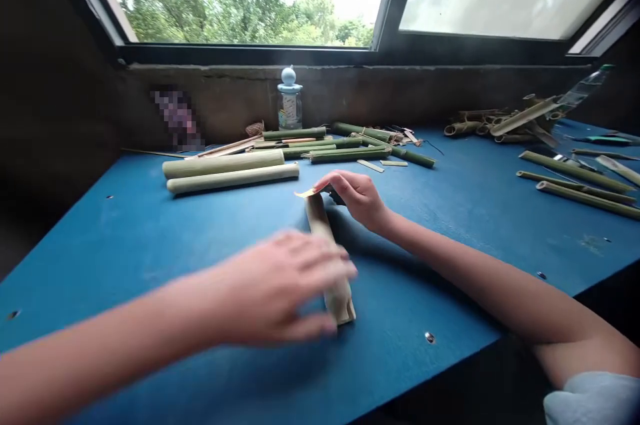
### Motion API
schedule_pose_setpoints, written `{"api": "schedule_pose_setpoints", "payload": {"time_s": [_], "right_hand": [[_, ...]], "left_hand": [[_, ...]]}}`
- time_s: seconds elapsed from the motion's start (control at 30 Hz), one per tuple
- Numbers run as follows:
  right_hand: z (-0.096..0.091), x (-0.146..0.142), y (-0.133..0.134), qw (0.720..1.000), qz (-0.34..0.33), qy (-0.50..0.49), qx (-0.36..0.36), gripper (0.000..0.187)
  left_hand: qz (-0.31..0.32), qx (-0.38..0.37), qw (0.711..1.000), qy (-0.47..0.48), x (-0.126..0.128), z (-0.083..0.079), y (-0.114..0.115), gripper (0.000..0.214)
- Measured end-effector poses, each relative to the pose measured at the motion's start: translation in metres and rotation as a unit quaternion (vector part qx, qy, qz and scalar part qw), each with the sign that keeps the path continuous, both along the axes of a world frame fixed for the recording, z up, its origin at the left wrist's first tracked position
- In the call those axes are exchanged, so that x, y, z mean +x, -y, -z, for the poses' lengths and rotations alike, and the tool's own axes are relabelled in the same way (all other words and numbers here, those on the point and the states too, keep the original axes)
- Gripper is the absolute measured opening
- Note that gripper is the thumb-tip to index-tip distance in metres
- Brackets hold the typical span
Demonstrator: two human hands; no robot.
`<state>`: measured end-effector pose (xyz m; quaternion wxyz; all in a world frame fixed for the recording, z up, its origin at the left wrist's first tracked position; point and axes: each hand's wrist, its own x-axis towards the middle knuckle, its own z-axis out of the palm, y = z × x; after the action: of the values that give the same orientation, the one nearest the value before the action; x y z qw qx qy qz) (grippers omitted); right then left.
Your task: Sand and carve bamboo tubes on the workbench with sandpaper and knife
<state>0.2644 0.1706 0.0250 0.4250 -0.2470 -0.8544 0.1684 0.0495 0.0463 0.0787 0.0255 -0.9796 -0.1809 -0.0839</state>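
A pale split bamboo piece (320,217) lies lengthwise on the blue table in front of me. My left hand (295,285) hovers over or rests lightly on its near part, fingers spread and blurred by motion; contact is unclear. At the far end of the bamboo, my right hand (357,198) has its fingers bent over a thin curled sheet of sandpaper (306,193). The sheet shows a tan face, with a dark patch under the fingers. Part of the bamboo's middle is hidden by my left fingers.
Two pale bamboo tubes (233,178) lie at the left. Behind them are several green bamboo lengths (350,155) and a lidded jar (290,102). At right stand a bamboo pile (520,122), a plastic bottle (585,88) and green pieces (580,175). Metal bolts (430,338) dot the blue table (240,225).
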Motion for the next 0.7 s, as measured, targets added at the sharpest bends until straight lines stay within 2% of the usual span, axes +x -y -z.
{"api": "schedule_pose_setpoints", "payload": {"time_s": [0.1,0.17,0.3,0.43,0.5,0.57,0.63,0.7], "right_hand": [[-0.004,0.01,-0.007,0.993,-0.065,0.098,0.027,0.05],[-0.004,0.011,-0.006,0.983,-0.089,0.154,0.046,0.048],[0.001,0.008,-0.003,0.973,-0.08,0.204,0.075,0.045],[0.002,0.008,-0.007,0.975,-0.036,0.195,0.098,0.036],[0.002,0.001,0.003,0.979,-0.013,0.173,0.105,0.032],[0.002,-0.013,0.024,0.98,-0.037,0.159,0.111,0.03],[0.002,-0.03,0.045,0.974,-0.119,0.156,0.117,0.031],[0.003,-0.042,0.053,0.966,-0.173,0.151,0.117,0.032]], "left_hand": [[0.075,-0.003,0.997,-0.02,0.016,0.014,0.028,0.05],[0.08,0.018,0.997,-0.013,0.02,0.023,0.033,0.042],[0.015,0.077,0.997,0.021,0.002,0.026,0.026,0.034],[-0.051,0.144,0.988,0.003,-0.041,0.029,0.023,0.033],[-0.079,0.188,0.979,0.004,-0.061,0.032,0.023,0.033],[-0.111,0.206,0.972,0.012,-0.077,0.035,0.021,0.032],[-0.138,0.205,0.969,0.014,-0.086,0.037,0.018,0.028],[-0.154,0.201,0.967,0.017,-0.089,0.038,0.015,0.029]]}}
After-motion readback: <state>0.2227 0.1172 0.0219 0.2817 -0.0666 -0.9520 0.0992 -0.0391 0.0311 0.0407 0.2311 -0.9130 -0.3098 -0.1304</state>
